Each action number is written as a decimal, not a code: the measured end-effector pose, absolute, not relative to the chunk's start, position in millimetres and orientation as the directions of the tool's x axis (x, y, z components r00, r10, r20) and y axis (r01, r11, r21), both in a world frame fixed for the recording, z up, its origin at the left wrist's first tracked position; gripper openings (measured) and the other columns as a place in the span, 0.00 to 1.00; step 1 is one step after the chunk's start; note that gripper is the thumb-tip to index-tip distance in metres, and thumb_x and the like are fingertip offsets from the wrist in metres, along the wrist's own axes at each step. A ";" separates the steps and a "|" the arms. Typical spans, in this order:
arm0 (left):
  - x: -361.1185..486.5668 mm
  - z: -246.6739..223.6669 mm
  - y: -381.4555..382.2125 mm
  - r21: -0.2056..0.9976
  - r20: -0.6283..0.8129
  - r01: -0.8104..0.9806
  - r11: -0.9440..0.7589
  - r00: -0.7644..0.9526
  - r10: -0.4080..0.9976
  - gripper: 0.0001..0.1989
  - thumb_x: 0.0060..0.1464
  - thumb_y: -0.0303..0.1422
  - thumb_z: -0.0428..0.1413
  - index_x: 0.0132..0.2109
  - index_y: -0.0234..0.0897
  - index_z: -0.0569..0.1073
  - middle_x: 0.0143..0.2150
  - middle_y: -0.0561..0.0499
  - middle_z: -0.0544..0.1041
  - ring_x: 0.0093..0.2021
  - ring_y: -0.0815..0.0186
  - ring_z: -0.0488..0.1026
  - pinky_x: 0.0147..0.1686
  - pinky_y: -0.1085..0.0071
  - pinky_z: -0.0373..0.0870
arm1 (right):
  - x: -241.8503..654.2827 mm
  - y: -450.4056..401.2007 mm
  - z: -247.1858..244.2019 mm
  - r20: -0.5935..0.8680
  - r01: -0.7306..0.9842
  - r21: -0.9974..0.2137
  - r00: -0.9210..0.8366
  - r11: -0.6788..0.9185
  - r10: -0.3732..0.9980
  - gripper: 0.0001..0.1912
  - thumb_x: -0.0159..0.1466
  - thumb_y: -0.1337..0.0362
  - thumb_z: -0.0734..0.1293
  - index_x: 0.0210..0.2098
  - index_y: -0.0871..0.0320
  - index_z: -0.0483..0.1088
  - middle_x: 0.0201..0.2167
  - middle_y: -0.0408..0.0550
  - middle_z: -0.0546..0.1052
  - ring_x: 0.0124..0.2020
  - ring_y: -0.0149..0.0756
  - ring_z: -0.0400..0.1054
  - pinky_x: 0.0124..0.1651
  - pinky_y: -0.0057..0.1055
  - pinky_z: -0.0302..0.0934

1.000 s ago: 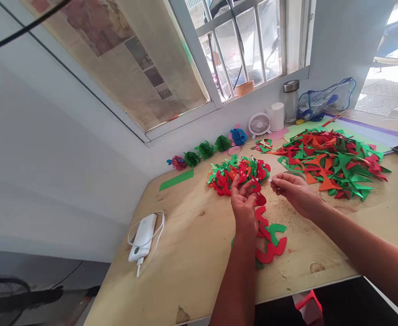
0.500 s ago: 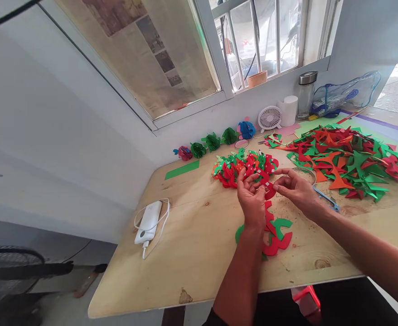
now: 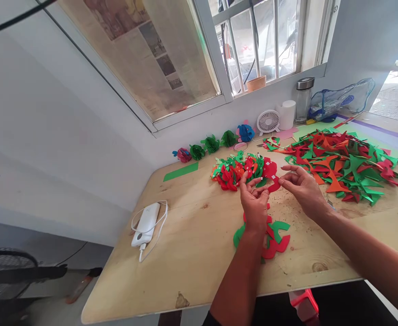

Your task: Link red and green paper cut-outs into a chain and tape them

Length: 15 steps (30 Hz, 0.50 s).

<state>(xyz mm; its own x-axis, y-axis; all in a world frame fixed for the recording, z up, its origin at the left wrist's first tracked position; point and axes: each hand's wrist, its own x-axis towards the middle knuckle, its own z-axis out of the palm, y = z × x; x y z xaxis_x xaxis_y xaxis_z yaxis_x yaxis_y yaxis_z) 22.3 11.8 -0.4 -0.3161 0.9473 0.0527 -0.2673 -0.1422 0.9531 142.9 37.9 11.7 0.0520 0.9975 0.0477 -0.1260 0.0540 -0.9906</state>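
Note:
A red paper cutout with small white squares on it is stretched between my two hands above the table. My left hand, palm turned up, pinches its lower left edge between thumb and fingers. The thumb and forefinger of my right hand grip its right edge. Just behind the left fingers lies a pile of red, green and orange cutouts, many bearing white squares. Loose red cutouts and green cutouts rest nearer to me, partly covered by my left forearm.
A large heap of paper scraps spreads at the right. Green paper balls, a small white fan and a glass bottle line the wall. A white power bank with its cable lies on the left of the wooden table.
My right hand has shifted slightly to the right, away from the left. More of the red cutout shows between them, and the blue-handled tool near my right wrist is now mostly covered.

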 end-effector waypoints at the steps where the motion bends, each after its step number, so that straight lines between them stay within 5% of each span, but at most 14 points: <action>1: 22.5 -0.2 11.8 0.954 0.055 -0.265 -0.144 -0.317 0.947 0.36 0.43 0.22 0.57 0.60 0.43 0.58 0.47 0.44 0.72 0.36 0.69 0.75 0.32 0.75 0.70 | 142.7 37.8 11.8 0.049 -0.125 -0.991 0.050 0.055 0.998 0.27 0.46 0.53 0.73 0.41 0.55 0.64 0.23 0.40 0.71 0.26 0.31 0.62 0.27 0.29 0.53; 15: 21.4 1.9 11.4 0.964 0.061 -0.222 -0.145 -0.344 0.937 0.36 0.44 0.21 0.57 0.61 0.44 0.59 0.48 0.44 0.71 0.34 0.71 0.74 0.29 0.79 0.70 | 142.7 39.2 8.0 0.075 -0.074 -0.994 0.040 0.078 0.996 0.27 0.45 0.51 0.74 0.41 0.55 0.65 0.22 0.40 0.71 0.26 0.32 0.64 0.27 0.28 0.55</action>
